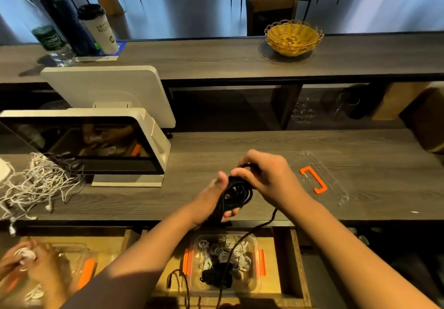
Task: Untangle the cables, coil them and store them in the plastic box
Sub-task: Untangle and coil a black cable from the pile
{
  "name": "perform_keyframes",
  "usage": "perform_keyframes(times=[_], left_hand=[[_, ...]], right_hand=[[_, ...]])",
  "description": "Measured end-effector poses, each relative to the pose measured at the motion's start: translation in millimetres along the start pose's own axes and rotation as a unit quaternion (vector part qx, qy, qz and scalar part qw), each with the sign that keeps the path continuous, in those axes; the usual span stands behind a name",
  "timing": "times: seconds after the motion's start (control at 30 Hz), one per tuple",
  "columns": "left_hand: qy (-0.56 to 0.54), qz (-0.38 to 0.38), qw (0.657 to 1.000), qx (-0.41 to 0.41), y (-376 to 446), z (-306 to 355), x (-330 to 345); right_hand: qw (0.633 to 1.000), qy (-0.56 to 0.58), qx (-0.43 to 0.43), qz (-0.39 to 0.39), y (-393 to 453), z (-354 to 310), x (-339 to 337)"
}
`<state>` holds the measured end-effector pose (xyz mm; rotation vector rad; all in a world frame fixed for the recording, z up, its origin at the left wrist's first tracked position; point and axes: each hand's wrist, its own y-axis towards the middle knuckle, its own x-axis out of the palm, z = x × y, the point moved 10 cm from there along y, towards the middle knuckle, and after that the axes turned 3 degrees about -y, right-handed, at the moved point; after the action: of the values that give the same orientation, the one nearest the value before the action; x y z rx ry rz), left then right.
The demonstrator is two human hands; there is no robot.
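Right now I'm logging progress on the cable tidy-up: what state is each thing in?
black cable: partly coiled, loose tail hanging down over the drawer
left hand: holds the coil
right hand: fingers pinch the coil's top
plastic box: open, in the drawer, holding coiled white and black cables
box lid: off, lying on the counter
white cables: tangled heap on the counter
drawer: pulled open

Upper shelf: yellow wicker basket (293, 37) right; plastic water bottle (46, 33), dark bottle (63, 18) and lidded paper cup (99, 28) left. Lower counter (240, 145): white touchscreen terminal (96, 140). Possibly glassware (346, 108) in the cubby.
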<state>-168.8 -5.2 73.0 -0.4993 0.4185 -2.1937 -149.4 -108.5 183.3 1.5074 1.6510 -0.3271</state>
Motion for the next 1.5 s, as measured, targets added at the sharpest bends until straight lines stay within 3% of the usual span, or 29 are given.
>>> perform_keyframes(times=[0.07,0.17,0.27,0.33,0.4,0.47,0.57,0.6,0.67,0.73,0.8,0.9,1.0,1.1,1.17,1.23,1.3,1.4,1.5], left_hand=[[-0.022,-0.054,0.998,0.014,-4,8,11],[-0.147,-0.041,0.988,0.02,-7,19,14],[-0.308,0.061,0.945,0.092,-10,40,-3],[-0.37,0.165,0.906,0.127,-12,43,-28],[-0.361,0.244,0.891,0.131,-15,41,-42],[-0.353,0.273,0.884,0.137,-17,40,-41],[-0.369,0.356,0.845,0.154,-27,37,-54],[-0.332,0.394,0.841,0.167,-34,37,-63],[-0.126,0.445,0.866,0.191,-43,46,-79],[0.124,0.395,0.89,0.193,-36,60,-70],[0.194,0.268,0.932,0.148,-19,50,-50],[0.043,0.083,0.992,0.079,-13,29,-18],[-0.085,0.0,0.995,0.045,-23,23,1],[-0.109,-0.055,0.991,0.058,-32,28,18],[-0.13,-0.02,0.987,0.087,-35,36,15],[-0.194,0.061,0.971,0.128,-38,45,5],[-0.234,0.12,0.948,0.177,-42,55,-1],[-0.222,0.188,0.937,0.193,-41,54,0],[-0.18,0.264,0.927,0.198,-49,52,0]], right_hand=[[0.996,0.068,0.047,0.023,-1,11,-5],[0.981,0.151,0.113,0.033,-7,25,4],[0.972,0.16,0.169,0.042,-20,39,20],[0.967,0.152,0.205,-0.004,-32,42,42],[0.966,0.13,0.21,-0.077,-45,30,67],[0.969,0.103,0.178,-0.135,-50,10,82],[0.966,0.073,0.142,-0.204,-53,-16,85],[0.964,0.074,0.133,-0.219,-54,-22,81],[0.964,0.067,0.104,-0.236,-52,-35,67],[0.97,0.047,0.075,-0.225,-42,-43,47],[0.979,0.039,0.044,-0.193,-27,-45,27],[0.99,0.057,-0.006,-0.131,-10,-47,8],[0.998,0.054,-0.027,-0.025,-5,-45,-8],[0.989,0.13,0.049,0.043,-7,-23,-17],[0.972,0.202,0.11,0.051,-15,-10,-10],[0.957,0.233,0.164,0.06,-26,-5,0],[0.94,0.273,0.204,0.026,-38,-11,19],[0.886,0.397,0.237,-0.03,-49,-31,47],[0.862,0.444,0.244,-0.016,-51,-34,49]])
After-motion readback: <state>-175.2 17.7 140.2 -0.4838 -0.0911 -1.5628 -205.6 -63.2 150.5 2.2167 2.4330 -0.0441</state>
